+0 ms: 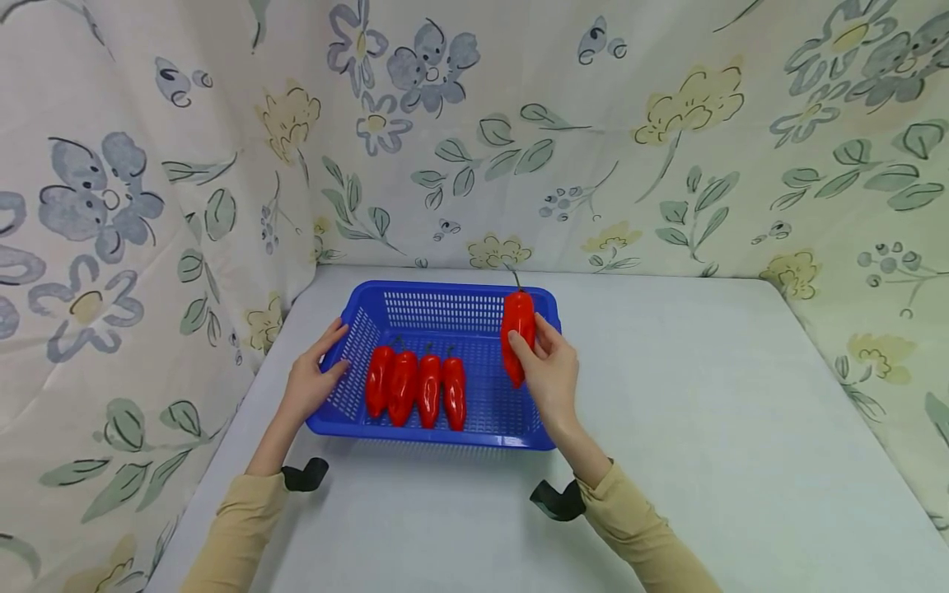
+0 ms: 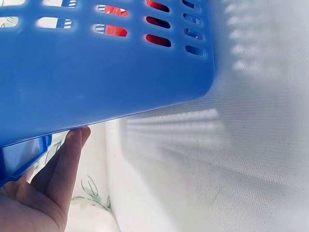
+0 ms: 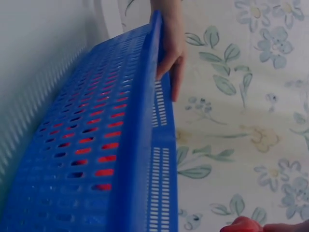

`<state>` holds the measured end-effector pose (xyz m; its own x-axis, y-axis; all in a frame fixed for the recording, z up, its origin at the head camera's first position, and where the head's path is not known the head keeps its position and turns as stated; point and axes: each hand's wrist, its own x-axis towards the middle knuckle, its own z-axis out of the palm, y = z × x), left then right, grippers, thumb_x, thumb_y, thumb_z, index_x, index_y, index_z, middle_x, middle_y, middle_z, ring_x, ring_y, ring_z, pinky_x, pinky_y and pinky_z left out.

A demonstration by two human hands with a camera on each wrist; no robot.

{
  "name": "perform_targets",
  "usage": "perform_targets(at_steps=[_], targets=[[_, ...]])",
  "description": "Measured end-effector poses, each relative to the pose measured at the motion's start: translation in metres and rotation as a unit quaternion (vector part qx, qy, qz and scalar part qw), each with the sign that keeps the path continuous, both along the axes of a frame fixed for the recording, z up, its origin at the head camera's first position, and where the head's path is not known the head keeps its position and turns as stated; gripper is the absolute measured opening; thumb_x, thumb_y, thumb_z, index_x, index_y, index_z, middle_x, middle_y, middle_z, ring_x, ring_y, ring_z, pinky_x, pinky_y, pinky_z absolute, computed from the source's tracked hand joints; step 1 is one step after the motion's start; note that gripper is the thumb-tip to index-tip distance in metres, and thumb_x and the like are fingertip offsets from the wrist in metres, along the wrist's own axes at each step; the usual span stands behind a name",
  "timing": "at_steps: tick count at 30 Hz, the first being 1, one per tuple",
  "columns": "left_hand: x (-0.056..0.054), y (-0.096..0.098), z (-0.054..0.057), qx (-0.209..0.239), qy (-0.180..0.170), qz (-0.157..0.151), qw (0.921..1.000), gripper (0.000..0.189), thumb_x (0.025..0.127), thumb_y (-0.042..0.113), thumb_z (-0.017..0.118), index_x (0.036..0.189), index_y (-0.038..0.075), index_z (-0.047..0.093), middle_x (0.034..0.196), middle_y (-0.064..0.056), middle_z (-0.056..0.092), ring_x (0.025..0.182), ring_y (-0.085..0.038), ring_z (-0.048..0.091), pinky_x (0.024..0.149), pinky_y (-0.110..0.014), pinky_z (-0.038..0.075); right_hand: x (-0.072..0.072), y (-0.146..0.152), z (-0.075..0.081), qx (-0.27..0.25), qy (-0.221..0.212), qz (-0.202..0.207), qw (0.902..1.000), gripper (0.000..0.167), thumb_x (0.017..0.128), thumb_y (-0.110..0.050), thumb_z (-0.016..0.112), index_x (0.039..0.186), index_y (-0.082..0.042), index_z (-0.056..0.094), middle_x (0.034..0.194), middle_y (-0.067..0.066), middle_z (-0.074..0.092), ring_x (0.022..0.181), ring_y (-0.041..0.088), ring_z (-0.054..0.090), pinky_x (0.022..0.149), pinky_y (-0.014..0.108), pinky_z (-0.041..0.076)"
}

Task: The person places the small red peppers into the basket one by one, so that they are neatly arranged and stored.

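A blue plastic basket (image 1: 437,436) with slotted walls stands on the white table. Several shiny red peppers (image 1: 403,389) with thin dark stems lie side by side in its left half. At the left rim, my left hand (image 1: 306,384) grips the basket, thumb on the rim and fingers along the outer wall. Over the basket's right side, my right hand (image 1: 554,375) pinches another red pepper (image 1: 518,313) between thumb and fingers, stem upward. In the right wrist view only a bit of that red pepper (image 3: 243,224) shows at the bottom edge.
The white tabletop (image 1: 689,412) extends to the right of the basket and in front of it. A floral curtain (image 1: 511,148) hangs behind and along both sides. Black straps (image 1: 559,501) sit at both wrists, by the beige sleeves.
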<state>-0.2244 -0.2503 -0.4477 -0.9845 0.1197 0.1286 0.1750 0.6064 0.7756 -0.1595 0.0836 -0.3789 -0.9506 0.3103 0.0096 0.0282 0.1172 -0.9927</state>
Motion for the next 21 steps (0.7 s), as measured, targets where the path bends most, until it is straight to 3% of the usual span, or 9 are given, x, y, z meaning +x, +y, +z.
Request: perform_targets(at_steps=[11,16,21], targets=[[0.001,0.001,0.001,-0.002,-0.002,0.002,1.0000,0.056,0.090,0.000,0.053,0.144,0.009,0.040,0.156,-0.008,0.028,0.142,-0.039,0.026,0.112,-0.060,0.024,-0.015,-0.021,-0.024,0.066,-0.025,0.015,0.9974,0.054,0.089,-0.021,0.064,0.136,0.001,0.048,0.131,0.020,0.058,0.112,0.035,0.062,0.084,0.042,0.055],[0.002,0.000,0.001,-0.008,-0.001,0.005,1.0000,0.056,0.090,0.001,0.054,0.144,0.010,0.040,0.156,-0.008,0.028,0.142,-0.039,0.026,0.112,-0.061,0.024,-0.019,-0.028,-0.033,0.111,-0.075,0.028,0.9906,0.052,0.088,-0.020,0.065,0.133,0.003,0.051,0.122,0.022,0.063,0.099,0.034,0.068,0.080,0.041,0.058],[0.002,0.000,0.000,-0.006,0.002,0.002,1.0000,0.057,0.090,0.001,0.053,0.144,0.009,0.039,0.156,-0.010,0.027,0.142,-0.040,0.026,0.112,-0.061,0.024,-0.021,-0.029,-0.040,0.135,-0.128,0.042,0.9817,0.052,0.088,-0.020,0.065,0.132,0.004,0.052,0.122,0.022,0.063,0.097,0.033,0.067,0.082,0.042,0.057]])
